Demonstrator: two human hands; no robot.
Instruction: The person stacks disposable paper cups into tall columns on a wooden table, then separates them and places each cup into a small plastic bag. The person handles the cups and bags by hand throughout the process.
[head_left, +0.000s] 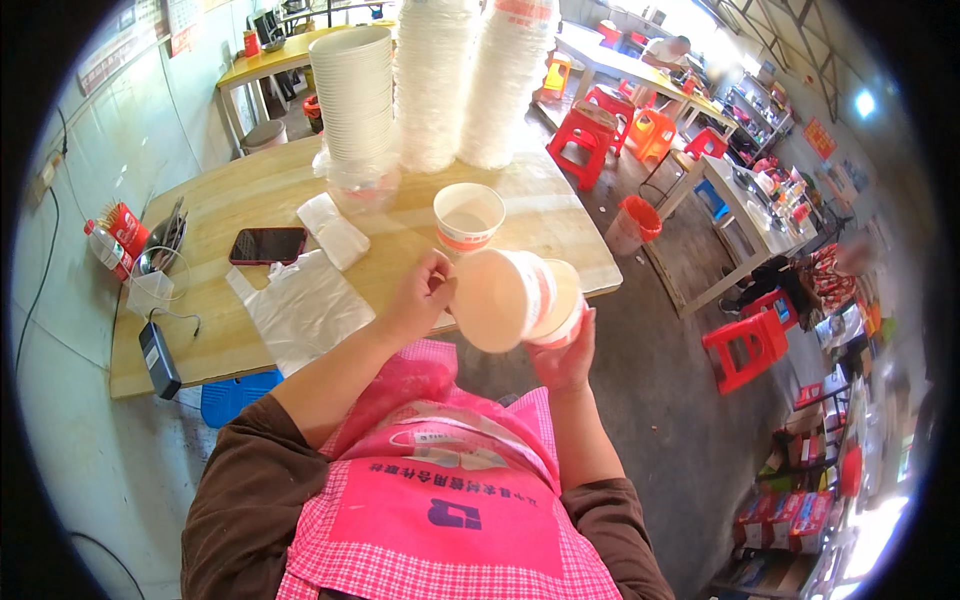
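Note:
My left hand (424, 296) pinches the rim of a tilted white paper bowl (491, 304), whose mouth faces me. Partly behind it, a second paper bowl (564, 296) with red print rests in my right hand (566, 349), fingers wrapped around its base. The two bowls overlap in view; whether one sits partly inside the other, I cannot tell. Another paper bowl (470, 236) stands upright on the wooden table (405, 274), just beyond my hands. A tall stack of nested white bowls (352, 97) rises farther back.
Two tall stacks wrapped in clear plastic (435, 90) stand at the table's back. A phone (268, 246), white plastic bags (307, 300) and a power bank (159, 360) lie leftward. Red stools (585, 139), a lined bin (634, 221) and a seated person (821, 281) are rightward.

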